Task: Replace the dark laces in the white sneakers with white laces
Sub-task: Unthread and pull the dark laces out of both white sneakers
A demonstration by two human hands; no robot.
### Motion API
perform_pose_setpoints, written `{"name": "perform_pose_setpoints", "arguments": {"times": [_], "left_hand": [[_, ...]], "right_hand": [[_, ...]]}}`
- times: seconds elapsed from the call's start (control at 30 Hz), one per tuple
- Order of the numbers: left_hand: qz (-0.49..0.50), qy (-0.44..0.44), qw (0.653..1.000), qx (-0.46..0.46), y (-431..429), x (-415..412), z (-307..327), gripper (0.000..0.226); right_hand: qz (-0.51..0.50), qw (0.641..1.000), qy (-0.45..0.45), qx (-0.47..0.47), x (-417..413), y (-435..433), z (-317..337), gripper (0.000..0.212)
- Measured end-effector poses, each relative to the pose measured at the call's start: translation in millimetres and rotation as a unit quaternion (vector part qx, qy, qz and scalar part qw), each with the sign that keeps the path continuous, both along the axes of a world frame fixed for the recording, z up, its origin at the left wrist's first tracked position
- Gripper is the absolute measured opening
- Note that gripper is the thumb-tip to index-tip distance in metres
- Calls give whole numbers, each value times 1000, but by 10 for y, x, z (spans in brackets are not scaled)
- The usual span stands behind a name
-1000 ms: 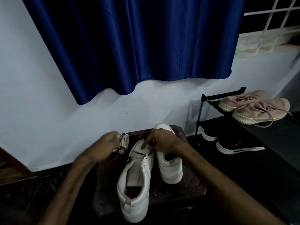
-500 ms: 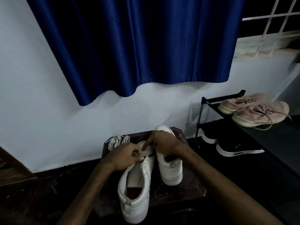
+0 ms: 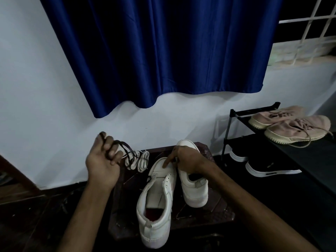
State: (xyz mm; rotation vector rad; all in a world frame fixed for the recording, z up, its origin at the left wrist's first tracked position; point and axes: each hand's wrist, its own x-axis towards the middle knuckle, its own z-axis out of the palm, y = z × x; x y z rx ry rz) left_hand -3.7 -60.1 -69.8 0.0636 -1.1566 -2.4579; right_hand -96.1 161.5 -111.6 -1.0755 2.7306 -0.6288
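Two white sneakers stand on a dark wooden stool (image 3: 214,217). The left sneaker (image 3: 156,210) lies with its heel toward me, its eyelets bare. The right sneaker (image 3: 194,188) stands beside it, toe toward the wall. My left hand (image 3: 103,159) is raised left of the shoes and grips a dark lace (image 3: 125,148) that loops out past its fingers. My right hand (image 3: 185,159) rests on the toes of both sneakers, index finger pressing the left one's tongue. A bundle of white laces (image 3: 140,160) lies at the stool's back left corner.
A black shoe rack (image 3: 234,113) stands at the right with pink sneakers (image 3: 294,128) on top and black shoes (image 3: 265,166) below. A blue curtain (image 3: 163,51) hangs over the white wall behind. Dark floor surrounds the stool.
My left hand put the white laces down on the stool, went to the left sneaker, then pulled up and left with the dark lace out of the shoe. The right hand stayed on the toes.
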Motion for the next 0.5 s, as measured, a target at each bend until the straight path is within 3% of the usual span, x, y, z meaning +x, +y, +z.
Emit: {"name": "perform_pose_setpoints", "arguments": {"times": [0.07,0.17,0.23,0.33,0.4,0.5], "left_hand": [[11,-27,1000,4,-1,16,66,21],[6,-126,972,-197,169,65,6,26],[-10,-130,940,-315,281,102,-135,27],[23,-137,903,-405,241,176,-428,15],[13,-178,878,-444,168,257,-639,18],[-28,-240,854,-460,149,455,-911,35]], "right_hand": [[-1,1000,1,0,-3,-8,-5,50],[-1,1000,0,2,-11,-2,-27,50],[-3,1000,3,14,-11,9,-18,47],[-23,999,30,33,98,-35,83,26],[-76,995,72,3,344,-72,205,19],[-112,992,57,27,959,-72,418,47]]}}
